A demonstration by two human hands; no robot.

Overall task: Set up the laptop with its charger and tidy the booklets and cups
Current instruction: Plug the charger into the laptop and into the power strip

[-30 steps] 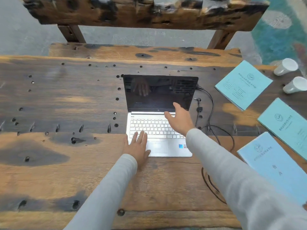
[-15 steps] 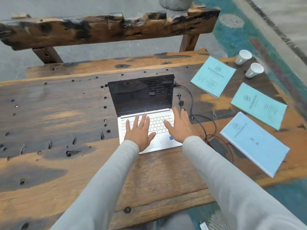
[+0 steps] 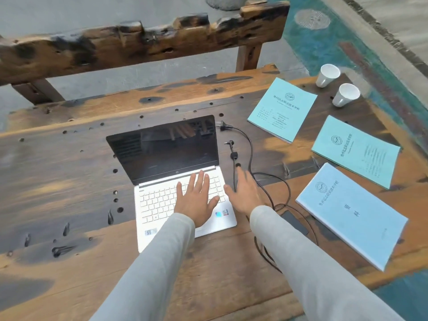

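White and open, the laptop (image 3: 162,156) is placed in the middle of the wooden table (image 3: 58,177). The left hand (image 3: 196,202) is laid flat on its keyboard (image 3: 157,200), fingers straight, nothing held. The right hand (image 3: 246,193), also stretched and empty, is held over the charger cable (image 3: 251,147) at 3 o'clock. Three booklets (image 3: 282,110) and two cups (image 3: 327,75) are seen at 2 o'clock.

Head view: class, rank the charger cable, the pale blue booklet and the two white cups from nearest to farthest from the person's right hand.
1. Charger cable, right alongside the right hand.
2. Pale blue booklet, off to the right.
3. Front cup and back cup, far right corner: too close to separate.
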